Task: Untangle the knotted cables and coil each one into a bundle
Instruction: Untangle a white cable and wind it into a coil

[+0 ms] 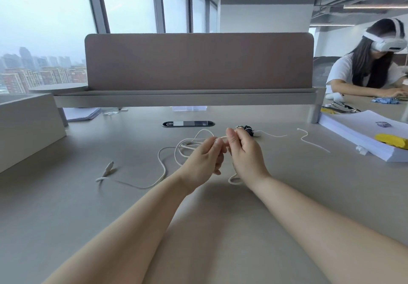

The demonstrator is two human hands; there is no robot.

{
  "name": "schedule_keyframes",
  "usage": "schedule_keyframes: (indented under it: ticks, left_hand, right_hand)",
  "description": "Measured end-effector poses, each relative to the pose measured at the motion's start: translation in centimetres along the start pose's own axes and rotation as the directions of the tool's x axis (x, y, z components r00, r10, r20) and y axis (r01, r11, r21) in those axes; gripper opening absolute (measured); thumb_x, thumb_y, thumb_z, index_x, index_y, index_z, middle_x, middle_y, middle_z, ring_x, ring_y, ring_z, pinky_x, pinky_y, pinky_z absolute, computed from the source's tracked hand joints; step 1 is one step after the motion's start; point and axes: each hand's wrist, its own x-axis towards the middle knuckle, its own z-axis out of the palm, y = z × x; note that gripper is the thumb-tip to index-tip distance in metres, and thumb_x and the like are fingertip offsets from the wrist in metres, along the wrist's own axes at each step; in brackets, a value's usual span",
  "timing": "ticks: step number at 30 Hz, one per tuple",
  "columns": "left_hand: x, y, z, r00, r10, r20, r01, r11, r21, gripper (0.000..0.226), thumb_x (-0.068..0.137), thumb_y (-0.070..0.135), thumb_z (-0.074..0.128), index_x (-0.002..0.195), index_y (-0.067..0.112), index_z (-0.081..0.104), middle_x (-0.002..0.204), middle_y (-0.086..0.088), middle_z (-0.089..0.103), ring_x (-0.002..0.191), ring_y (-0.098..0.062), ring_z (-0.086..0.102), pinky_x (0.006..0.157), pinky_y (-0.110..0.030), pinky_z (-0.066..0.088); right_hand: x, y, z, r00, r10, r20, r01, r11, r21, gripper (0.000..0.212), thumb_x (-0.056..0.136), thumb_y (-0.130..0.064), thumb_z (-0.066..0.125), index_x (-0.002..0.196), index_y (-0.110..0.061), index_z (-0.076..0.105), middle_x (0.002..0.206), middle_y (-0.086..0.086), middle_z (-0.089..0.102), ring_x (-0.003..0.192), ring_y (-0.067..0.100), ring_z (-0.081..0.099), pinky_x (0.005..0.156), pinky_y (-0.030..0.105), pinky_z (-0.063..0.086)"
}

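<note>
Head view: left grip (205, 157) and right grip (245, 153) both pinch the white cable (162, 166) above the desk (220, 206), its loops loose to the left. Black cable (248, 129) behind looks bundled. Probably mid-task: white cable uncoiled, and a white strand (309, 140) lies loose at right.

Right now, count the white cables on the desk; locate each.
3, apparently: a looped cable pinched by left hand and right hand; a second cable running right from the black bundle; a wavy cable by the paper stack. Hands may hide joins.
</note>
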Motion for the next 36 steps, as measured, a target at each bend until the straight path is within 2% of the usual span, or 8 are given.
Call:
schedule_keyframes:
  ticks: [2,6,12,19,22,26,31,36]
  left_hand:
    - [0.3,-0.7,0.5,0.993,0.023,-0.113,-0.021,1.000,0.013,0.033,0.105,0.029,0.030,0.079,0.018,0.047,0.056,0.011,0.039,0.049,-0.005,0.035,0.053,-0.020,0.033]
    - [1.2,-1.8,0.6,0.950,0.083,-0.302,-0.076,0.997,0.034,0.034,0.105,0.029,0.030,0.081,0.020,0.052,0.061,0.006,0.042,0.052,-0.009,0.038,0.055,-0.026,0.032]
    - [1.4,-1.9,0.2,0.949,0.043,-0.312,-0.085,0.989,-0.121,0.037,0.106,0.024,0.029,0.082,0.016,0.057,0.069,0.001,0.053,0.051,-0.003,0.045,0.057,-0.024,0.040]
    - [1.4,-1.7,0.0,0.969,-0.025,-0.246,-0.053,0.951,-0.304,0.040,0.106,0.028,0.029,0.104,0.001,0.058,0.103,-0.008,0.061,0.077,-0.016,0.054,0.077,-0.027,0.043]
    - [1.2,-1.2,-0.5,0.974,-0.077,-0.211,-0.038,0.869,-0.493,0.035,0.106,0.029,0.025,0.089,0.010,0.050,0.082,-0.006,0.062,0.074,-0.016,0.062,0.057,-0.022,0.048]
    - [1.4,-0.7,-2.2,0.925,-0.175,-0.336,-0.084,0.770,-0.633,0.036,0.106,0.032,0.028,0.079,0.016,0.046,0.058,0.002,0.043,0.053,-0.012,0.050,0.062,-0.022,0.046]
    - [1.5,-1.0,-3.3,0.873,-0.177,-0.455,-0.097,0.851,-0.516,0.032,0.105,0.031,0.029,0.081,0.020,0.046,0.059,0.005,0.038,0.050,-0.010,0.036,0.056,-0.021,0.035]
    - [1.6,-1.4,-3.1,0.844,-0.083,-0.529,-0.083,0.956,-0.283,0.033,0.105,0.030,0.027,0.081,0.021,0.047,0.065,0.004,0.039,0.056,-0.009,0.034,0.048,-0.013,0.031]
  right_hand:
    - [-0.1,-0.1,0.1,1.000,0.029,0.011,-0.029,0.998,0.048,0.033,0.101,-0.030,0.041,0.071,-0.019,0.050,0.060,-0.007,0.053,0.054,0.003,0.047,0.060,0.025,0.038]
    - [-0.4,0.1,0.4,0.994,0.059,0.097,-0.063,0.997,0.041,0.031,0.101,-0.029,0.041,0.083,-0.007,0.053,0.052,-0.004,0.049,0.045,0.004,0.043,0.053,0.024,0.035]
    - [-0.7,0.1,0.5,0.976,0.093,0.198,-0.056,0.982,-0.183,0.032,0.100,-0.035,0.039,0.083,-0.012,0.053,0.056,-0.002,0.056,0.061,0.018,0.054,0.066,0.035,0.044]
    - [-0.8,-0.2,0.5,0.953,0.174,0.247,-0.164,0.985,-0.060,0.045,0.097,-0.042,0.044,0.062,-0.015,0.056,0.045,-0.001,0.055,0.038,0.013,0.049,0.047,0.028,0.043]
    - [-1.1,-0.1,0.6,0.943,0.160,0.293,-0.111,0.978,-0.179,0.046,0.096,-0.044,0.046,0.058,-0.019,0.053,0.049,-0.001,0.058,0.042,0.016,0.055,0.054,0.032,0.048]
    - [-1.7,-0.1,0.8,0.931,0.001,0.366,0.175,0.877,-0.447,0.029,0.093,-0.046,0.049,0.081,-0.020,0.052,0.073,0.000,0.064,0.070,0.025,0.061,0.067,0.036,0.049]
    - [-1.8,-0.3,0.6,0.897,0.020,0.442,0.230,0.833,-0.503,0.009,0.094,-0.040,0.048,0.088,-0.034,0.049,0.082,-0.010,0.062,0.084,0.016,0.058,0.070,0.029,0.043]
    - [-2.4,-0.6,0.4,0.876,-0.027,0.482,0.355,0.713,-0.605,0.021,0.087,-0.053,0.052,0.084,-0.032,0.056,0.085,-0.009,0.057,0.089,0.018,0.058,0.067,0.026,0.034]
